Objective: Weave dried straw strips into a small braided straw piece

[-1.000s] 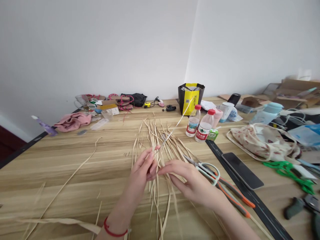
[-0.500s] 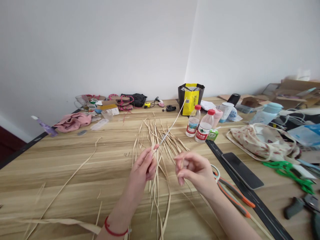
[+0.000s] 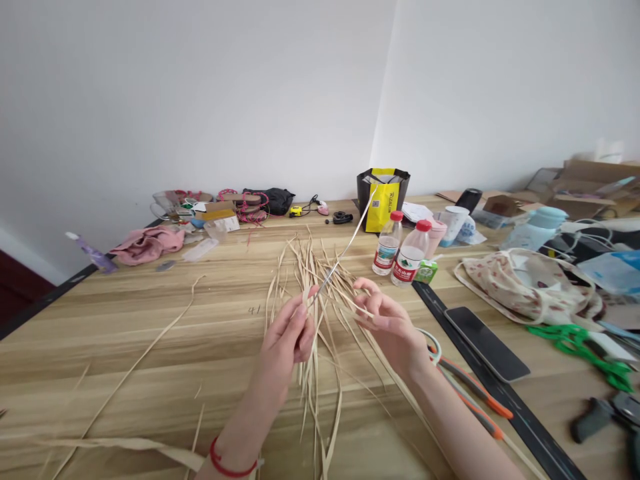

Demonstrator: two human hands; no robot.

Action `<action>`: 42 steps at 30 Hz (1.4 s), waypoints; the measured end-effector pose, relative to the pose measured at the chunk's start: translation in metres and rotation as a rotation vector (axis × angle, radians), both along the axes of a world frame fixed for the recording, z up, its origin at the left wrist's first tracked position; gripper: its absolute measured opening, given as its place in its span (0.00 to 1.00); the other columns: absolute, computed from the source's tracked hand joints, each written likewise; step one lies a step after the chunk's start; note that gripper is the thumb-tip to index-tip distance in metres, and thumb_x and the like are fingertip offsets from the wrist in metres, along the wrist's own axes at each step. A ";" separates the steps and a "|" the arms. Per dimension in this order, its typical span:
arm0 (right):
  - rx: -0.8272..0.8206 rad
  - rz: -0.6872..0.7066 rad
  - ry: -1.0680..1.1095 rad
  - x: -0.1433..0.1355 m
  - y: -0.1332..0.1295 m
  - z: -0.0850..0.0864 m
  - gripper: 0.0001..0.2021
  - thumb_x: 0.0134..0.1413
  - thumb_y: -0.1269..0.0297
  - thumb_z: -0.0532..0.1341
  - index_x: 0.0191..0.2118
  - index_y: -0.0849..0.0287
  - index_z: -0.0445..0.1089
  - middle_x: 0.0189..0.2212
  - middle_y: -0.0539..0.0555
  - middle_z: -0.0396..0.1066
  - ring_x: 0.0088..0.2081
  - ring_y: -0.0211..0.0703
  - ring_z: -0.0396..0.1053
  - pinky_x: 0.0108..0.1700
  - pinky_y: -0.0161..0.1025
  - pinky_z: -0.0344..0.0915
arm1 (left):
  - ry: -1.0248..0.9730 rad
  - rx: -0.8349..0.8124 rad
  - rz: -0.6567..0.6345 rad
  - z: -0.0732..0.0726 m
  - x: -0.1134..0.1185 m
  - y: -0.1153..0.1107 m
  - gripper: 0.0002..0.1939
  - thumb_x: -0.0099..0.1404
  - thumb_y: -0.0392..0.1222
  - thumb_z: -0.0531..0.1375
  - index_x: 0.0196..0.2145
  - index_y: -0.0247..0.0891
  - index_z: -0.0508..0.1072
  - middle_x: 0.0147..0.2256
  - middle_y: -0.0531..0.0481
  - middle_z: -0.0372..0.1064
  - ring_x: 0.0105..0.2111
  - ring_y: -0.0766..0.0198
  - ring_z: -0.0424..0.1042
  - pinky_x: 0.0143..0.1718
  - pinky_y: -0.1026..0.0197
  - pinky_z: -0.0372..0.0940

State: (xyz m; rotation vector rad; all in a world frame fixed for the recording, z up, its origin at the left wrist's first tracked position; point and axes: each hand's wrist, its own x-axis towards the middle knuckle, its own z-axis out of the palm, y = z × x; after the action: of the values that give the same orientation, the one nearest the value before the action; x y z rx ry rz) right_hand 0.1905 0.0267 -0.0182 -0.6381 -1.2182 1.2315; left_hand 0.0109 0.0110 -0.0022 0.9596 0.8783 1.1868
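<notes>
My left hand (image 3: pixel 290 328), with a red cord on its wrist, pinches a long, thin silvery wire (image 3: pixel 349 241) and pale plant-fibre strips between thumb and fingers. The wire slants up to the right, in front of the yellow bag. To the right, my right hand (image 3: pixel 393 327) is raised with its fingers curled round a pale strip (image 3: pixel 361 309) that runs across from the left hand. Beneath both hands lies a loose bundle of straw-coloured strips (image 3: pixel 307 380), spread over the wooden table (image 3: pixel 165 393). The left fingers hide how the wire and strips meet.
Orange-handled scissors (image 3: pixel 475 388) and a phone (image 3: pixel 486 343) lie right of my right hand. Two red-capped bottles (image 3: pixel 410 257) stand behind it, near the yellow and black bag (image 3: pixel 383 203). A floral cloth bag (image 3: pixel 530 283) and pliers (image 3: pixel 593 419) sit further right. A pink cloth (image 3: pixel 147 245) lies left.
My right hand has lifted slightly and its fingers have opened out, with the pale strip now showing across them. My left hand keeps its pinch in nearly the same spot.
</notes>
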 end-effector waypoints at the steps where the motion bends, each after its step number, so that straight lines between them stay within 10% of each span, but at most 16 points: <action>1: 0.039 -0.011 -0.010 0.001 0.002 -0.002 0.15 0.43 0.55 0.62 0.20 0.58 0.57 0.43 0.56 0.56 0.31 0.41 0.57 0.33 0.41 0.61 | -0.004 0.001 -0.002 0.001 0.000 0.000 0.27 0.62 0.52 0.61 0.57 0.39 0.66 0.17 0.61 0.50 0.16 0.73 0.43 0.19 0.66 0.39; 18: 0.170 0.090 -0.167 0.008 0.010 -0.016 0.13 0.43 0.58 0.62 0.19 0.58 0.60 0.50 0.56 0.58 0.45 0.50 0.58 0.50 0.48 0.58 | 0.001 -0.010 -0.059 0.002 0.001 0.001 0.22 0.61 0.54 0.60 0.48 0.38 0.67 0.16 0.63 0.50 0.15 0.74 0.42 0.18 0.66 0.39; 42: 0.145 -0.121 -0.121 0.013 0.015 -0.018 0.08 0.46 0.65 0.62 0.22 0.58 0.63 0.43 0.56 0.61 0.42 0.48 0.61 0.47 0.46 0.58 | 0.044 0.014 0.058 0.002 0.009 -0.006 0.18 0.61 0.51 0.61 0.47 0.40 0.70 0.17 0.62 0.49 0.16 0.73 0.43 0.19 0.67 0.40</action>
State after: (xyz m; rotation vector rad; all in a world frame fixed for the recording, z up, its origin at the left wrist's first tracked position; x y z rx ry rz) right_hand 0.2033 0.0416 -0.0363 -0.6761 -1.3368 1.0061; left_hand 0.0199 0.0053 -0.0002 0.9799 0.9394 1.2265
